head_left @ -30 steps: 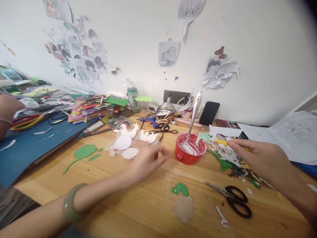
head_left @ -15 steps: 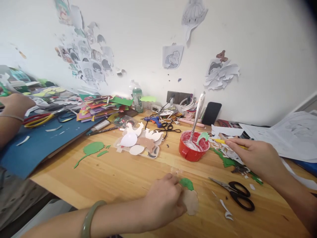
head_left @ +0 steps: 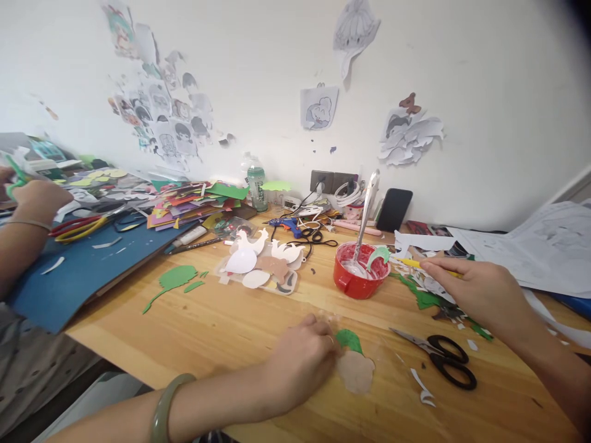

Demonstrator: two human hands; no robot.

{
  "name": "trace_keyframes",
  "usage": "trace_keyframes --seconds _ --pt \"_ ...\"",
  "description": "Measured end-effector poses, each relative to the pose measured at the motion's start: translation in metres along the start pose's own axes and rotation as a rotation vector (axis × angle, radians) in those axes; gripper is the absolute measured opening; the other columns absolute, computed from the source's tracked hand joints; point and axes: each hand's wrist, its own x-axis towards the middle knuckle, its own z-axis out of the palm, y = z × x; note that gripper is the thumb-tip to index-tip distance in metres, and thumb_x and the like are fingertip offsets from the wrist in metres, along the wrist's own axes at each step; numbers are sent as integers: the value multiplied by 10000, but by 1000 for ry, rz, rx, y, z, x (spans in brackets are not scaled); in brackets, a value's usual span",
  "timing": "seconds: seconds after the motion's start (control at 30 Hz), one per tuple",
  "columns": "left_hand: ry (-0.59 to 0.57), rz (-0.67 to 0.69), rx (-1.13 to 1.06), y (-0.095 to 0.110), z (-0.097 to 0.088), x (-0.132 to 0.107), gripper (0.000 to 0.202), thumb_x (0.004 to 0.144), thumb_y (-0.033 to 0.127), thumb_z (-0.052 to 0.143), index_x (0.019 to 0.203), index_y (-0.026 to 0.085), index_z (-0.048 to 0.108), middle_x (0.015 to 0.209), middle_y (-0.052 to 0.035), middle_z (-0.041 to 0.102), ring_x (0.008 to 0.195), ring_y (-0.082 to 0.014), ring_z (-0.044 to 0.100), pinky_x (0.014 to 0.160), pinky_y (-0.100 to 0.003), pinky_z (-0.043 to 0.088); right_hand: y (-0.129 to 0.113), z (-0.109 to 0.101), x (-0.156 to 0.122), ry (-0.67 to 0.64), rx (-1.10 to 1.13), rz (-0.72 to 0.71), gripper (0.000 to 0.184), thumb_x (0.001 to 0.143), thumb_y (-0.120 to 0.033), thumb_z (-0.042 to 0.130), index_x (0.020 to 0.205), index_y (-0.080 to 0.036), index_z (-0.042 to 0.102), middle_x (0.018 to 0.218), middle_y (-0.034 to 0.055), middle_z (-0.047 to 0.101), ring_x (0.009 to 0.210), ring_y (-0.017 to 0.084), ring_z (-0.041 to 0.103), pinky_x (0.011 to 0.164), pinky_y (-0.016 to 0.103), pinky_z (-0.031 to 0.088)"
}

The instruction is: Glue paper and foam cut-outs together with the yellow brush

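My right hand (head_left: pixel 466 283) pinches a slim yellow tool (head_left: pixel 409 263) whose kind I cannot make out. At its tip, a curved light green paper piece (head_left: pixel 379 255) hangs over the rim of a red cup (head_left: pixel 353 281). A metal spoon (head_left: pixel 368 206) stands in the whitish paste inside the cup. My left hand (head_left: pixel 302 363) rests on the table with curled fingers; what they hold, if anything, is hidden. Close beside it lie a tan paper cutout (head_left: pixel 357 373) and a green paper leaf (head_left: pixel 349 340), which touch. Black-handled scissors (head_left: pixel 443 360) lie to the right, blades apart.
White and brown cutouts cover a clear plastic tray (head_left: pixel 290 289). A large green leaf cutout (head_left: pixel 176 278) lies farther left. Paper scraps (head_left: pixel 429 286) are beside the cup. At far left, another person's hand (head_left: pixel 44 200) holds something green above a blue board (head_left: pixel 87 264).
My left hand has drawn slightly left and back from the tan cutout, leaving more of it visible. The right hand stays nearly still. The other person's hand has shifted right in view.
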Motion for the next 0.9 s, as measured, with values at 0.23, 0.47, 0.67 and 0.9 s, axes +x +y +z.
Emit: trace_keyframes --seconds 0.23,0.47,0.67,0.9 --pt "-50 54 31 16 -2 -2 262 788 427 541 939 217 579 950 -24 584 850 -205 485 646 -280 424 1 3 0 0 12 -6 319 741 -473 435 807 -312 703 914 -58 678 881 226 603 670 285 441" --pt "-108 76 107 15 -1 -2 99 795 257 511 852 209 576 938 -20 587 844 -207 480 626 -280 426 -4 -1 -1 5 21 4 314 740 -468 455 824 -302 707 908 -50 680 877 230 605 662 279 442" --pt "-54 56 128 4 0 -6 131 825 202 449 829 192 580 911 -37 590 799 -186 471 624 -274 414 -2 3 -1 3 64 -2 299 732 -464 472 813 -301 709 898 -57 681 897 231 600 674 267 445" --pt "12 80 23 4 -4 -20 254 905 187 333 899 197 586 939 -12 597 783 -152 470 684 -266 395 -2 5 -3 -6 120 33 335 713 -487 465 811 -280 709 922 -49 676 887 227 604 704 274 453"
